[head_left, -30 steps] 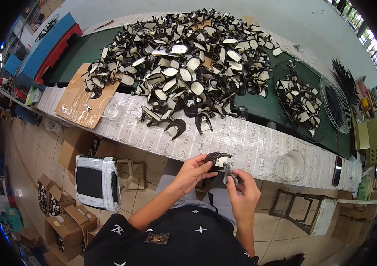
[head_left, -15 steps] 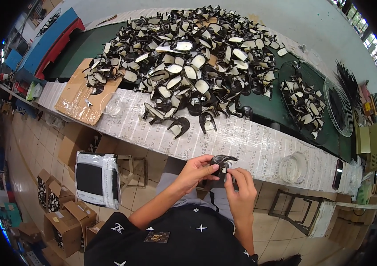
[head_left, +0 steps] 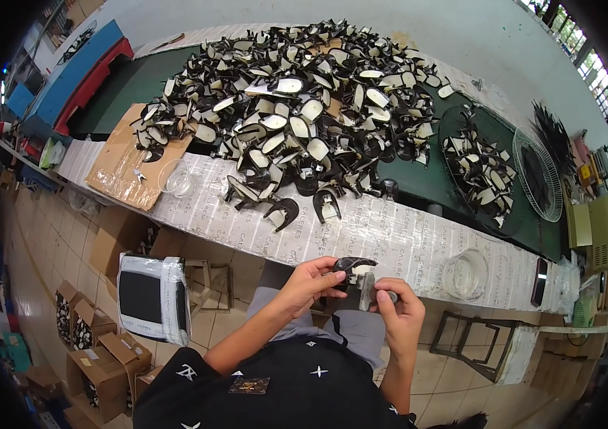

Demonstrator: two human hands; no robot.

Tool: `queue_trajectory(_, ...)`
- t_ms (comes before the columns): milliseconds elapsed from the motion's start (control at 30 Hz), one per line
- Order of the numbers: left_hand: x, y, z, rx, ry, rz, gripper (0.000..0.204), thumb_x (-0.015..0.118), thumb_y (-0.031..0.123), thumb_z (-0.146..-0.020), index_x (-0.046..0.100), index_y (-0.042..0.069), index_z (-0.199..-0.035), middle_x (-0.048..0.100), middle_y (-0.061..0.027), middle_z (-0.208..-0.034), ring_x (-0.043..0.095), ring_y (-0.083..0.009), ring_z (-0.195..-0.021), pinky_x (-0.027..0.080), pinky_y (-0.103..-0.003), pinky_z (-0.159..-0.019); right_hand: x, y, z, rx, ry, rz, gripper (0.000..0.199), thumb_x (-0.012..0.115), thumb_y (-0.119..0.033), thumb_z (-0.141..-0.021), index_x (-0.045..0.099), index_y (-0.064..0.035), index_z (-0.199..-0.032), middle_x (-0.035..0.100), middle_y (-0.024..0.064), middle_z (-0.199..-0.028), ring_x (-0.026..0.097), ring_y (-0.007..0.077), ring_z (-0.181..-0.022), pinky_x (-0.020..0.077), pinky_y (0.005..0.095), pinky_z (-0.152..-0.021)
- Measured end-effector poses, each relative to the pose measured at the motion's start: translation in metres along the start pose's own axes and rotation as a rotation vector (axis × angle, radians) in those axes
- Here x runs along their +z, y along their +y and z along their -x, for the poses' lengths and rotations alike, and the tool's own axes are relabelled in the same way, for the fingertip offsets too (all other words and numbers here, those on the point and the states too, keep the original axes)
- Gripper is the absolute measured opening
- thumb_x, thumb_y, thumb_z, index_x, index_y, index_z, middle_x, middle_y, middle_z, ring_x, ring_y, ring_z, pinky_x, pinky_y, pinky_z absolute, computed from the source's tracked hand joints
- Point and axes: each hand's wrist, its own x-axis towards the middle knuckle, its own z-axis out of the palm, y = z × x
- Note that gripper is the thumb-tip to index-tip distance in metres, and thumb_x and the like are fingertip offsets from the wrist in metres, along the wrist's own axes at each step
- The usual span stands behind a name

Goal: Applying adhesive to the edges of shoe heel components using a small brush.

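From my end, I have one piece under work: a black shoe piece (head_left: 350, 267) with a pale inside, held up just off the desk's (head_left: 361, 234) near edge. The left hand (head_left: 311, 284) is closed on it, thumb against fingers. The right hand (head_left: 402, 309) pinches a grey block (head_left: 365, 293) beside it; I can't tell whether block and piece touch. I judge this piece to be partway through, since both hands are busy at it.

As for the rest, a big heap (head_left: 297, 114) of similar pieces covers the middle of the desk, with a smaller batch (head_left: 488, 171) in the dark basket to the right. I can't tell which lot is finished, but by sheer numbers I'd say plenty of handling may be left.
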Motion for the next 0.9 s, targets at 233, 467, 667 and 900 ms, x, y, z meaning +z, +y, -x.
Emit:
queue_trajectory(233, 0.002, -0.004, 0.000, 0.012, 0.013, 0.002, 0.021, 0.062, 0.008, -0.092, 0.061, 0.000, -0.112, 0.064, -0.0050, -0.101, 0.063, -0.0109, -0.089, 0.060, -0.029, -0.075, 0.003, -0.016, -0.006, -0.243, 0.018, 0.538, 0.013, 0.064, 0.001, -0.085, 0.064, 0.0020, -0.098, 0.062, 0.0112, -0.097, 0.061, 0.0190, -0.082, 0.0497, 0.0289, -0.069)
queue_trajectory(467, 0.005, -0.004, -0.001, 0.023, 0.019, -0.037, 0.019, 0.063, 0.007, -0.092, 0.061, -0.001, -0.109, 0.063, -0.0056, -0.100, 0.062, -0.0102, -0.088, 0.060, -0.029, -0.075, 0.009, -0.018, -0.009, -0.313, -0.078, 0.658, 0.016, 0.065, -0.001, -0.085, 0.063, -0.0006, -0.101, 0.060, 0.0117, -0.097, 0.063, 0.0234, -0.072, 0.0516, 0.0331, -0.060)
queue_trajectory(667, 0.006, -0.003, 0.000, 0.018, 0.024, -0.053, 0.019, 0.064, 0.006, -0.091, 0.061, -0.001, -0.108, 0.063, -0.0052, -0.099, 0.062, -0.0094, -0.086, 0.060, -0.029, -0.074, 0.010, -0.014, -0.011, -0.251, -0.044, 0.673, 0.015, 0.064, 0.000, -0.086, 0.064, 0.0002, -0.101, 0.061, 0.0122, -0.097, 0.062, 0.0228, -0.077, 0.0511, 0.0305, -0.065)
queue_trajectory(900, 0.004, -0.004, -0.001, 0.023, 0.030, -0.062, 0.019, 0.064, 0.006, -0.091, 0.061, -0.001, -0.108, 0.063, -0.0049, -0.098, 0.062, -0.0093, -0.085, 0.060, -0.029, -0.074, 0.007, -0.008, -0.010, -0.253, 0.081, 0.780, 0.013, 0.062, -0.001, -0.088, 0.063, -0.0001, -0.101, 0.060, 0.0124, -0.098, 0.062, 0.0223, -0.075, 0.0513, 0.0294, -0.062)
